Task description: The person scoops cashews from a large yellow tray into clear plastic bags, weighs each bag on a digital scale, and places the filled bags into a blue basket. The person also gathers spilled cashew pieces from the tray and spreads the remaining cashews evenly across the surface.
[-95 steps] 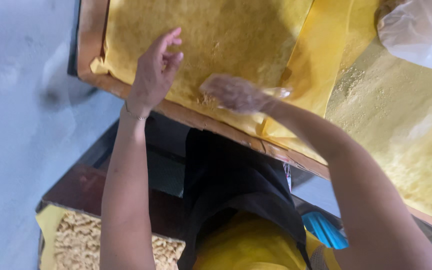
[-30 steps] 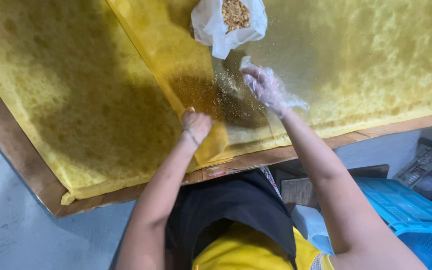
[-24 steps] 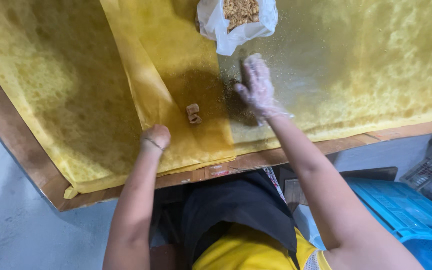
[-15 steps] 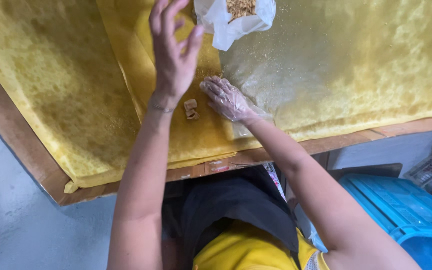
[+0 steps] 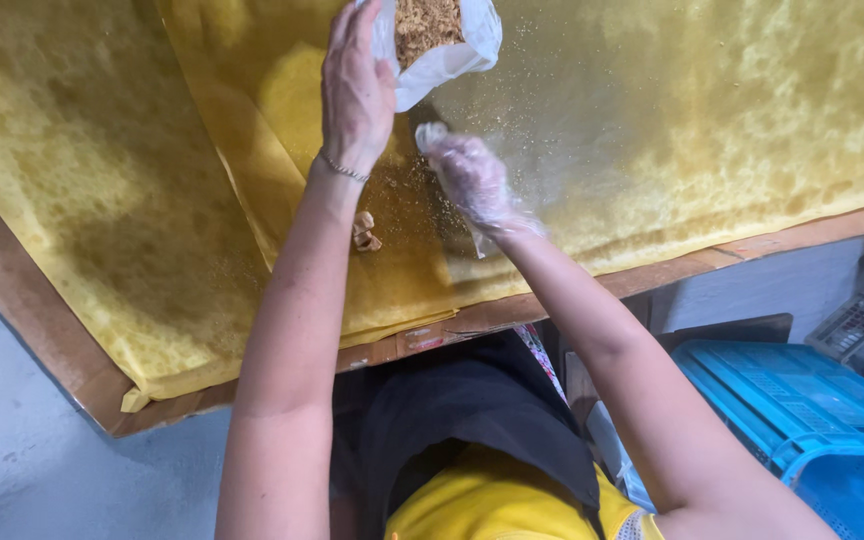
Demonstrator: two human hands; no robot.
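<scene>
Cropping at the top edge hides much of the clear plastic bag of brown crumbs [image 5: 442,40], so its full shape is hard to make out. Your bare left hand [image 5: 357,85] reaches up with fingers spread against the bag's side; whether it truly grips the plastic you cannot tell. Your right hand [image 5: 472,180], in a thin clear glove, curls loosely over the crumb-dusted yellow sheet [image 5: 702,130], clasping nothing visible. A small tan rolled piece [image 5: 364,232] lies beside your left forearm. The wooden board [image 5: 42,340] edges the sheet; a blue plastic crate [image 5: 802,400] sits below right.
</scene>
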